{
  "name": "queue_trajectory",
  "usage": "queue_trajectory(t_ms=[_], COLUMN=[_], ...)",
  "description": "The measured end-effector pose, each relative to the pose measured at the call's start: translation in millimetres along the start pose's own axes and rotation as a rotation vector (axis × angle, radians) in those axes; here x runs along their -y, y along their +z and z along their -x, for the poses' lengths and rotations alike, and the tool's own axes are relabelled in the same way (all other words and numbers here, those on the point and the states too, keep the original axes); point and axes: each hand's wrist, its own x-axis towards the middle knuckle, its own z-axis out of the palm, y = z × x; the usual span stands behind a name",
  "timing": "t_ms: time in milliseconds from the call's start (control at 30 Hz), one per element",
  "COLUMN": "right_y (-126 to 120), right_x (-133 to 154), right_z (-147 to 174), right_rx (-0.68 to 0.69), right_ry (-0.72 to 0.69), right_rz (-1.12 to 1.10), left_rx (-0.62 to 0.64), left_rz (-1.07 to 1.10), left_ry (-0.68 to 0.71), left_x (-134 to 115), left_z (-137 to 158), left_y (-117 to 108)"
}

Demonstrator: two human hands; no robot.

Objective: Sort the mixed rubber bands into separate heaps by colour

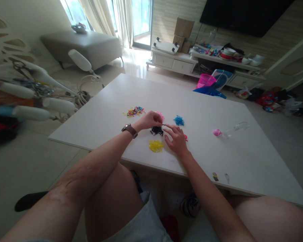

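Note:
My left hand point(153, 120), with a watch point(129, 130) on its wrist, is closed in a pinch on a small dark piece point(164, 124) just above the black pile point(156, 131). Opposite it, my right hand point(177, 138) has its fingers apart, and its index fingertip is close to that piece; whether it touches cannot be made out. Around the hands lie small loose pieces sorted by colour: a yellow pile point(156, 146), a blue pile point(179, 120), a pink pile point(161, 116) partly behind my left hand, and red pieces point(186, 137) mostly hidden by my right hand.
A mixed-colour pile point(134, 111) lies left on the white table point(204, 111). To the right are a pink object point(217, 132) and a clear container point(238, 127). Two small flat items, one a yellow figure point(215, 176), lie by the near edge. A lamp point(80, 60) stands left.

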Motion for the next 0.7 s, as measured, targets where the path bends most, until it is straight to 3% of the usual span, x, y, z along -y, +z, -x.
queue_trajectory(t_ms=[467, 567, 700], right_y=[0, 0, 1], right_x=[3, 3, 3], right_z=[0, 0, 0], right_rx=[0.044, 0.052, 0.072], right_ry=[-0.002, -0.004, -0.021], right_rz=[-0.013, -0.021, -0.030], left_rx=[0.068, -0.077, -0.438], left_rz=[0.003, -0.008, -0.047], left_ry=[-0.069, -0.115, -0.160], left_x=[-6, -1, 14], left_z=[8, 9, 13], left_y=[-10, -27, -59])
